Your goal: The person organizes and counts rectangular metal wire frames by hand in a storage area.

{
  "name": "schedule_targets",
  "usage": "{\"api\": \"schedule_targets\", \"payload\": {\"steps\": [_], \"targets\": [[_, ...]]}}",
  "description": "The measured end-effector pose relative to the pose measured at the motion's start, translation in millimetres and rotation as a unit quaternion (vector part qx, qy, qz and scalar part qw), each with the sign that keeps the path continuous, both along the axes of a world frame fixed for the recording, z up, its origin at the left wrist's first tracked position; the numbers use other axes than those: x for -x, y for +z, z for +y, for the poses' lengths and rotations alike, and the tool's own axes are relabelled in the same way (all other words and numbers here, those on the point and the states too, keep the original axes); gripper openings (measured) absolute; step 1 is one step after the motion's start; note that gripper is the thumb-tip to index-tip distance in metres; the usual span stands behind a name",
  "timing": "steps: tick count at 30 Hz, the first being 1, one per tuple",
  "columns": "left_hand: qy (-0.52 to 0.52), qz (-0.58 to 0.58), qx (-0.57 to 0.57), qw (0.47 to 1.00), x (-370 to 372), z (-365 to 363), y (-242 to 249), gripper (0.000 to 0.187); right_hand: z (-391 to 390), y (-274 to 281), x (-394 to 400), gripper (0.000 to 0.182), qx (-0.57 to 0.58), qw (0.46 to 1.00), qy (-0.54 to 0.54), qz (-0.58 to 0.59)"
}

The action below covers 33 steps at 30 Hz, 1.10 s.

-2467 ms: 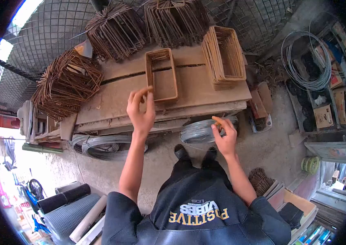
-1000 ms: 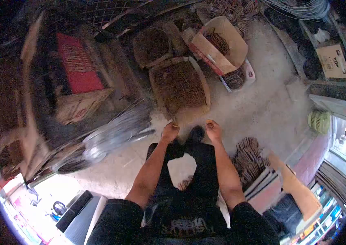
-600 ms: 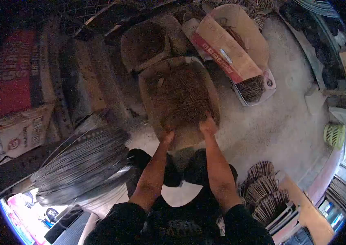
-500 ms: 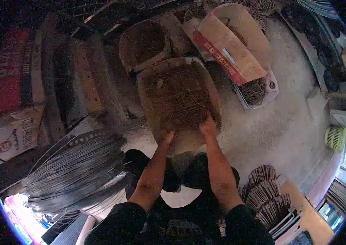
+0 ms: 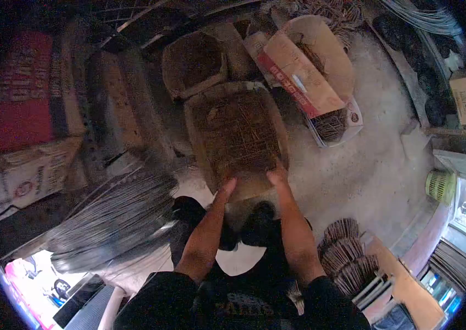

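A dim, cluttered workshop seen from above, with a dusty concrete floor [image 5: 365, 165] carrying everything. The person bends forward over a shallow, worn box [image 5: 236, 137] filled with a tangle of short rusty wire pieces, too many to count; it sits on the floor straight ahead of their feet. Both hands reach to the box's near edge, one at each near corner, as if to get at the wire inside. The left hand [image 5: 225, 188] rests there with fingers extended and open. The right hand [image 5: 277, 177] touches the rim; whether it grips anything cannot be told. Behind stand two more containers: a second brown box [image 5: 193, 61] and a tipped cardboard carton [image 5: 304, 66] spilling wire. One coil of grey wire [image 5: 112, 217] lies at the left. Several bundles of bent rods [image 5: 348, 261] lie at the right.
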<state>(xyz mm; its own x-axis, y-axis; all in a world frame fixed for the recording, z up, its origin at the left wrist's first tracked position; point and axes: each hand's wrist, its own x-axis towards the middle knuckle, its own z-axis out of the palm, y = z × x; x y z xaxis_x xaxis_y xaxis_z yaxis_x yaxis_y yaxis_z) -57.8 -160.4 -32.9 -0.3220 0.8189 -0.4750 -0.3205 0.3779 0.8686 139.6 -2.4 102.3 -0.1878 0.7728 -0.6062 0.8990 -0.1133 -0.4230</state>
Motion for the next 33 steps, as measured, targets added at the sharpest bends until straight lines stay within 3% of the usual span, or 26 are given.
{"api": "schedule_targets", "payload": {"steps": [1, 4, 6, 8, 10, 13, 15, 18, 22, 24, 28, 32, 33], "targets": [[0.009, 0.005, -0.002, 1.0, -4, -3, 20, 0.047, -2, 43, -1, 0.073, -0.002, 1.0, -0.011, -0.006], [0.037, 0.036, -0.01, 0.999, -12, -9, 96, 0.048, -15, 143, -9, 0.076, 0.044, 0.975, -0.129, 0.174], [0.056, 0.069, -0.024, 0.996, -16, -6, 151, 0.049, -27, 180, -25, 0.071, -0.053, 0.965, -0.161, 0.2], [0.038, 0.101, -0.001, 0.994, -18, 3, 223, 0.05, -44, 173, -50, 0.069, -0.055, 0.94, -0.219, 0.256], [-0.02, 0.101, 0.052, 0.993, -17, 24, 330, 0.054, -49, 199, -71, 0.067, -0.062, 0.906, -0.275, 0.315], [-0.088, 0.263, 0.053, 0.959, -15, 47, 488, 0.06, -46, 267, -86, 0.061, -0.081, 0.863, -0.324, 0.379], [-0.145, 0.335, 0.13, 0.922, -13, 59, 573, 0.06, -41, 330, -90, 0.053, -0.014, 0.855, -0.339, 0.393], [-0.105, 0.387, 0.082, 0.912, -11, 54, 637, 0.058, -36, 433, -78, 0.052, -0.008, 0.886, -0.31, 0.346], [-0.063, 0.404, 0.034, 0.912, 4, 35, 729, 0.055, -42, 508, -62, 0.045, -0.006, 0.873, -0.265, 0.41], [-0.039, 0.431, 0.026, 0.901, 13, 21, 782, 0.051, -47, 538, -43, 0.032, -0.042, 0.885, -0.228, 0.403], [0.04, 0.475, -0.001, 0.879, 37, -22, 828, 0.045, -65, 586, -3, 0.012, -0.016, 0.861, -0.187, 0.472], [0.118, 0.505, 0.013, 0.855, 70, -71, 862, 0.037, -83, 616, 41, 0.013, 0.042, 0.853, -0.136, 0.502], [0.128, 0.505, 0.018, 0.853, 80, -84, 870, 0.037, -89, 624, 54, 0.014, 0.011, 0.856, -0.099, 0.508]]}}
